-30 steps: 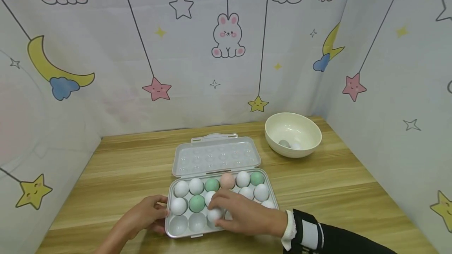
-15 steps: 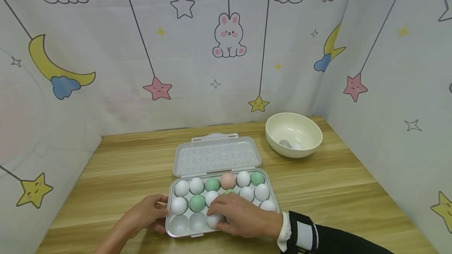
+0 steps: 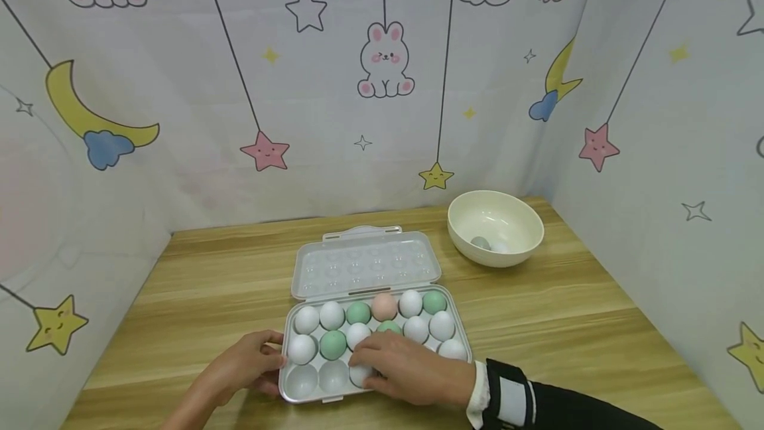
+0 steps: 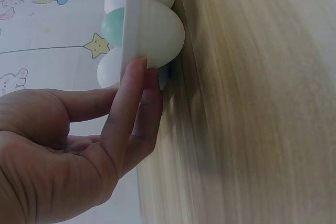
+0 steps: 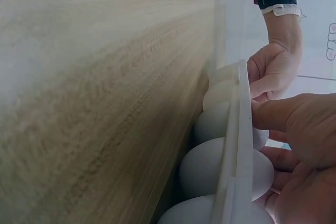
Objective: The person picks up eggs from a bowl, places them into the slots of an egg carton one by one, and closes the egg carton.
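A clear plastic egg box (image 3: pixel 301 382) lies with its lid (image 3: pixel 367 267) folded back. White and green eggs and a pink egg (image 3: pixel 384 306) fill most of its cups; two front-row cups at the left hold nothing. My left hand (image 3: pixel 251 365) pinches the left rim, thumb inside and fingers outside, as the left wrist view shows. My right hand (image 3: pixel 414 370) reaches over the front row, thumb and fingers around a white egg (image 3: pixel 361 375) that sits in the third cup from the left. The right hand hides the cups beneath it.
A cream bowl (image 3: pixel 501 260) stands at the back right, with a greyish egg (image 3: pixel 480 243) and a white egg (image 3: pixel 500 246) inside. Wood-grain table (image 3: pixel 215 284) surrounds the box. Cartoon-printed cloth (image 3: pixel 334 184) walls in the back and sides.
My right hand has lowered slightly with the white egg, which now sits deeper in its cup. A green egg behind the hand has come into view. The left hand stays put.
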A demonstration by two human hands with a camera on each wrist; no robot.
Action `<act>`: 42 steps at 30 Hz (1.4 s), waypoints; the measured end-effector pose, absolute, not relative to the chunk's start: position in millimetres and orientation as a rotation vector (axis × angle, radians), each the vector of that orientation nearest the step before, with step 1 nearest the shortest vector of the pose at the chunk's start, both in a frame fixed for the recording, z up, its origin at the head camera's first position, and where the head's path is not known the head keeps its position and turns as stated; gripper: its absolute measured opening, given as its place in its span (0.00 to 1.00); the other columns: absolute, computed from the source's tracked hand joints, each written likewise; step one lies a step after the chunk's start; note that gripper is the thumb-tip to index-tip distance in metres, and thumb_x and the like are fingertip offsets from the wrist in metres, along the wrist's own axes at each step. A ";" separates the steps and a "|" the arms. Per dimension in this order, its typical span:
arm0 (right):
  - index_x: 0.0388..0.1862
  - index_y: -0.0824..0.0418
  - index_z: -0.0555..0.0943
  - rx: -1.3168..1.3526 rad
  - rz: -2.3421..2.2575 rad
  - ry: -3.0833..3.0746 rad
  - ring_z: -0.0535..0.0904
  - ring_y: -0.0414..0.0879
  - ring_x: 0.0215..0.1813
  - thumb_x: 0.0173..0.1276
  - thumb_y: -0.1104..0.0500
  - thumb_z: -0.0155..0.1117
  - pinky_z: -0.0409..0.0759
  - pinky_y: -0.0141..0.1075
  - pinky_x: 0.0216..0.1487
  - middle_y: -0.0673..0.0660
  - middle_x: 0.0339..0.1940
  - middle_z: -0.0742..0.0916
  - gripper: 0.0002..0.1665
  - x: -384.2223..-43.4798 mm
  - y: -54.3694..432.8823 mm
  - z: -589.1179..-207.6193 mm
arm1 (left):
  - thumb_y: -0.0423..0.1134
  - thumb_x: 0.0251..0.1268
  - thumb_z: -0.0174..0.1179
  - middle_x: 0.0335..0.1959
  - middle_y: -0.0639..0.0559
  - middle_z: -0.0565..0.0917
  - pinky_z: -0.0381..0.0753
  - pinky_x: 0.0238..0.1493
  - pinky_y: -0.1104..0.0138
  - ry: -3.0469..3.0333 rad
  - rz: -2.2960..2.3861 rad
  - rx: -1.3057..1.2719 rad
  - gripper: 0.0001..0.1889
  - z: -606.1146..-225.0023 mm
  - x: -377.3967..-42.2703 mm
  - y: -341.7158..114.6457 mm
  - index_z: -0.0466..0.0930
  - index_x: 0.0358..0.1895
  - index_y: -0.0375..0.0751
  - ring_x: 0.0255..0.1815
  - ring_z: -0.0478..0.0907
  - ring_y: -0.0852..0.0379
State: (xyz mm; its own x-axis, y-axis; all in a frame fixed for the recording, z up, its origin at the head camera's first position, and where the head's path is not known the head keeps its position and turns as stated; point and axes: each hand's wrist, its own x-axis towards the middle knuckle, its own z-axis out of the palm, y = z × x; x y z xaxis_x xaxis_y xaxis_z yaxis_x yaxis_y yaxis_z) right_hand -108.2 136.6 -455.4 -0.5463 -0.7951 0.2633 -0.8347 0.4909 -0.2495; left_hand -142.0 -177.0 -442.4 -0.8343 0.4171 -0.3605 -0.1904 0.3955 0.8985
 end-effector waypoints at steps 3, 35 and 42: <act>0.55 0.52 0.82 1.434 0.522 -2.598 0.77 0.36 0.56 0.71 0.54 0.72 0.74 0.25 0.60 0.45 0.53 0.83 0.16 -107.7 136.4 -455.7 | 0.23 0.71 0.56 0.39 0.42 0.84 0.91 0.33 0.56 2.112 1.462 0.195 0.23 -442.3 -141.9 -177.0 0.62 0.63 0.11 0.36 0.85 0.47; 0.64 0.57 0.80 1.162 0.551 -2.502 0.76 0.51 0.66 0.73 0.52 0.70 0.79 0.47 0.66 0.57 0.65 0.81 0.24 -123.6 178.8 -388.8 | 0.24 0.71 0.57 0.40 0.42 0.84 0.91 0.33 0.56 2.141 1.433 0.160 0.25 -442.1 -142.1 -175.9 0.61 0.64 0.11 0.34 0.85 0.48; 0.69 0.62 0.77 1.033 0.518 -2.503 0.72 0.58 0.72 0.69 0.55 0.75 0.74 0.56 0.70 0.62 0.71 0.77 0.32 -135.2 202.3 -372.8 | 0.24 0.70 0.57 0.40 0.42 0.84 0.91 0.32 0.56 2.139 1.439 0.174 0.24 -440.9 -142.4 -175.3 0.62 0.63 0.11 0.34 0.85 0.48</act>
State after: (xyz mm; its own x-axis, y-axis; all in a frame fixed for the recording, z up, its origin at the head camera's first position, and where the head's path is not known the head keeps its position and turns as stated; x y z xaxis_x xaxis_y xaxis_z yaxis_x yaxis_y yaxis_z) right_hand -135.2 202.3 -372.8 -0.6563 -0.5848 0.4767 -0.7260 0.6614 -0.1881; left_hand -142.4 -175.3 -440.9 -0.8401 0.3980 -0.3686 -0.1914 0.4182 0.8880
